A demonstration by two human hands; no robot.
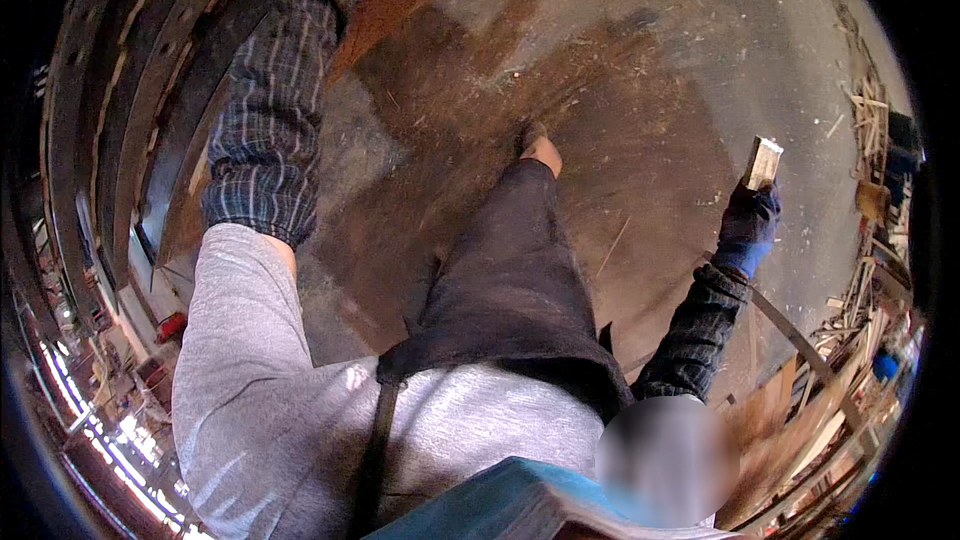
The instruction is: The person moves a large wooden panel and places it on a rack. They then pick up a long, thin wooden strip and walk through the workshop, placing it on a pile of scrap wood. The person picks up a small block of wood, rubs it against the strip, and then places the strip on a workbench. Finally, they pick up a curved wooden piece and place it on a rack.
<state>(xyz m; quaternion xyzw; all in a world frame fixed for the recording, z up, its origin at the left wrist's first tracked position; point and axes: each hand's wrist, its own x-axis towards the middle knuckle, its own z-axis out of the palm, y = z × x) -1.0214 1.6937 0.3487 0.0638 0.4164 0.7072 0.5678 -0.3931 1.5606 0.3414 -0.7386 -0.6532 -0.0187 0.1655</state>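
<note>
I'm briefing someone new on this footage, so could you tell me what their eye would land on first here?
Most striking is the right hand in a dark blue glove, raised at the right and gripping a pale wooden block. On the left, the left arm's plaid sleeve reaches up toward curved dark metal bands; the hand itself is hidden. Below lies a sawdust-strewn floor, with scrap wood piled along the right edge.

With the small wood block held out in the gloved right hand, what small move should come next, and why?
Probably lower the wood block toward the scrap pile: the right hand grips it over bare floor, near that pile.
</note>
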